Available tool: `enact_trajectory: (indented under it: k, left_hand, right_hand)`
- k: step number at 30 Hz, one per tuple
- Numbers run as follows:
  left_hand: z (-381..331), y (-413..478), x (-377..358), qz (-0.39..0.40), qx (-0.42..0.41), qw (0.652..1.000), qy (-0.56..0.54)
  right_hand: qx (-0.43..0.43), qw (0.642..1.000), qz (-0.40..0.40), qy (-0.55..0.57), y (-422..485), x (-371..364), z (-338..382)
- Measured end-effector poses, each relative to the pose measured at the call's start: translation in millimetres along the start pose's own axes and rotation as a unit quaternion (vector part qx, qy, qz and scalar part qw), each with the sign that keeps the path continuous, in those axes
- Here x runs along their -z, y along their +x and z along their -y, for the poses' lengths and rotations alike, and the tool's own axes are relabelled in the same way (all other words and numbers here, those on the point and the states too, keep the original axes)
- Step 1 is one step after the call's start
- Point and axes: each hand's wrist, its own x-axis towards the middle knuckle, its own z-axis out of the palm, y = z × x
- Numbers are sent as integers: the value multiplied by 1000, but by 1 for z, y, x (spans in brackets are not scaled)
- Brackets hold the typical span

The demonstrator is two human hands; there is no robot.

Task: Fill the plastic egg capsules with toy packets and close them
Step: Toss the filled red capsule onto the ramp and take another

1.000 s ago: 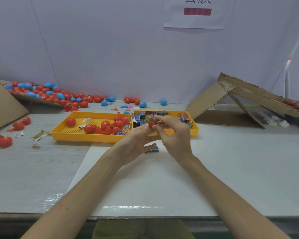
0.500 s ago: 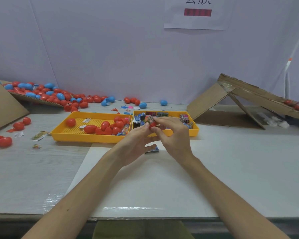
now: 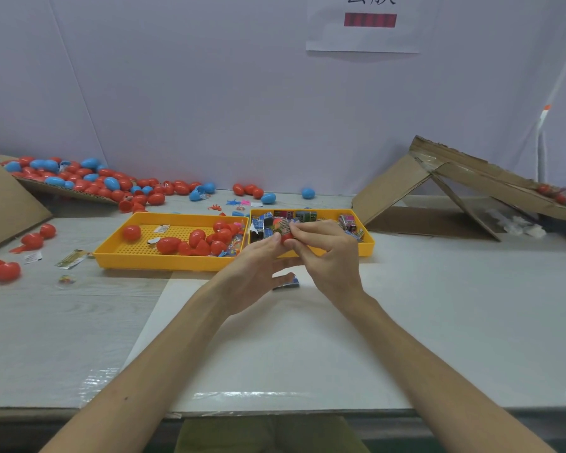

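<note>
Red egg capsule (image 3: 286, 237) sat pinched between the fingers (image 3: 307, 227) of both hands, my left hand (image 3: 255, 266) and right hand (image 3: 330, 256) curled round it, a printed toy packet (image 3: 284, 224) pressed at its top. I held it over the right tray (image 3: 366, 247) of packets. The left tray (image 3: 150, 261) held red eggs (image 3: 168, 245). Another packet (image 3: 288, 284) lay on the bench (image 3: 438, 305) beneath.

Bright, even light; wide-angle bowing
</note>
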Motion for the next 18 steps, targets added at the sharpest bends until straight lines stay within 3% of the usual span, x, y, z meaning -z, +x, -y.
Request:
enact_trajectory:
  k: [7,18]
  left_hand:
    - [0,-1,-4,12,3,1000,5]
    - [2,3,1,-28,-8,999,27]
  right_hand:
    - [-51,998,24,34,4,2,4]
    - [-8,999,30,31,3,3,5]
